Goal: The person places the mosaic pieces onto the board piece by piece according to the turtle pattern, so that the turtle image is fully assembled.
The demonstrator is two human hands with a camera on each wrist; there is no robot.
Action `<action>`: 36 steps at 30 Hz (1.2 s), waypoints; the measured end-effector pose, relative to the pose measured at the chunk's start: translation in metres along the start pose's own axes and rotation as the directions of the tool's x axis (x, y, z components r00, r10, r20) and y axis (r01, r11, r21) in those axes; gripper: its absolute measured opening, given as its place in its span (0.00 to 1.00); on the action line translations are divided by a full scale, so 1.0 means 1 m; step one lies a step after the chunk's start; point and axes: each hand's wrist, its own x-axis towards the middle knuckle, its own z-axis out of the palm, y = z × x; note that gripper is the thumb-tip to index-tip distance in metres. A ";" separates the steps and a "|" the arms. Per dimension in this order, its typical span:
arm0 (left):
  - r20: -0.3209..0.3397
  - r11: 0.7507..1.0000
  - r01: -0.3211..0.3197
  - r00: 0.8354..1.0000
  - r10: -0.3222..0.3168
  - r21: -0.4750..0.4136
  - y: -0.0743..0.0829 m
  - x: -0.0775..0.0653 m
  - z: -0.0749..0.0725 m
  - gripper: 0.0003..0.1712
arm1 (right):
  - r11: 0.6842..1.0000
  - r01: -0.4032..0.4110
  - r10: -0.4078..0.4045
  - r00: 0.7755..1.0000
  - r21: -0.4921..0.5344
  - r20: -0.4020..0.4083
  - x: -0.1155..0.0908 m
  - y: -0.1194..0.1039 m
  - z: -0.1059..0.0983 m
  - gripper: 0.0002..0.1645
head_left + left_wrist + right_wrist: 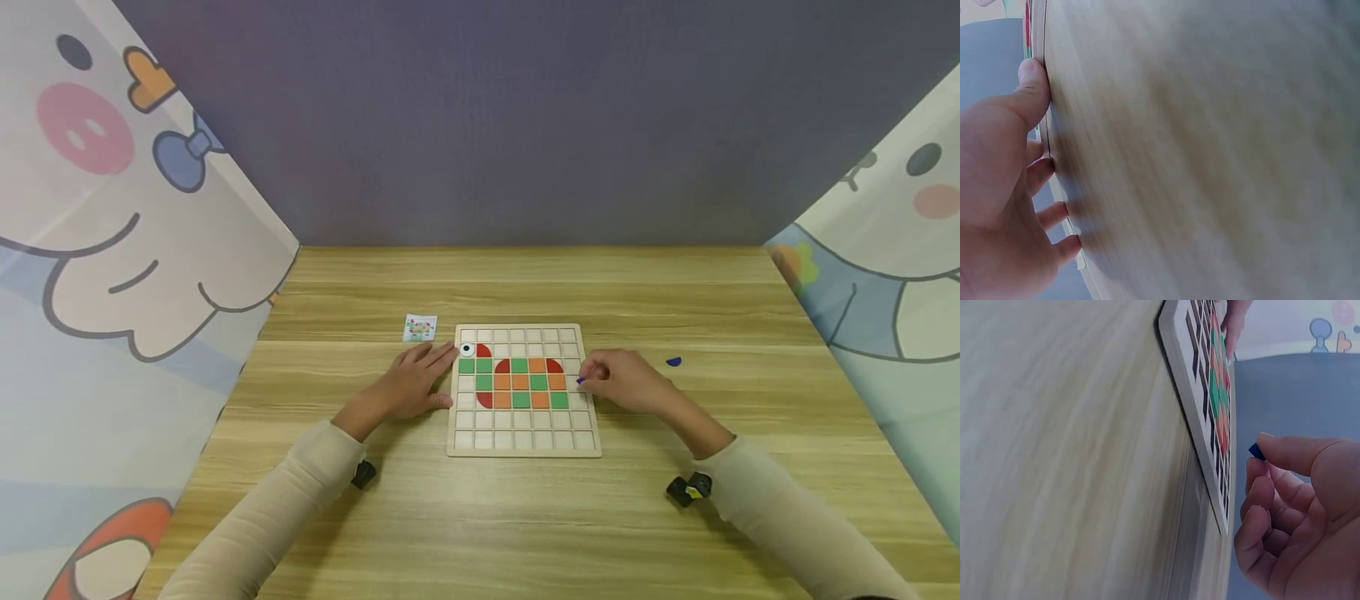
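Observation:
A square wooden grid board (525,455) lies on the table, with green, orange and red pieces set in its middle rows. A white eye piece (467,350) sits near its top left corner. My left hand (408,387) rests beside the board, fingers extended and tips at its left edge. Over the right edge, my right hand (622,379) pinches a small dark blue piece (1256,451) between thumb and index finger, its other fingers curled. Most of that piece is hidden by the fingertips in the head view. Another blue piece, a half-round (673,362), lies on the table to the right.
A small picture card (419,327) lies at the board's upper left, behind my left hand. The wood-grain table (517,533) meets a grey panel (525,125) at the back. Cartoon-printed walls (150,333) stand at both sides.

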 end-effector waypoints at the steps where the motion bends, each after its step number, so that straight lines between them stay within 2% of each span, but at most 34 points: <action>1: 0.001 1.000 0.000 1.000 0.000 0.001 0.000 0.000 0.000 0.50 | 1.000 0.003 -0.003 1.000 0.003 0.010 0.001 -0.003 0.001 0.05; 14: -0.001 1.000 0.001 1.000 -0.001 0.016 -0.003 0.001 0.002 0.51 | 0.995 0.090 -0.095 0.990 0.052 0.108 0.019 -0.029 0.020 0.03; 28: -0.004 1.000 -0.006 1.000 0.006 0.015 -0.001 -0.001 -0.001 0.50 | 0.992 0.126 -0.130 0.974 0.030 0.188 0.039 -0.057 0.042 0.02; 32: -0.010 1.000 -0.011 1.000 0.011 0.011 -0.001 -0.001 -0.002 0.50 | 0.987 0.158 -0.156 0.966 0.006 0.207 0.044 -0.064 0.052 0.01; 36: -0.010 1.000 -0.009 1.000 0.009 0.011 -0.001 -0.001 -0.002 0.50 | 0.984 0.177 -0.176 0.958 0.016 0.225 0.047 -0.071 0.061 0.04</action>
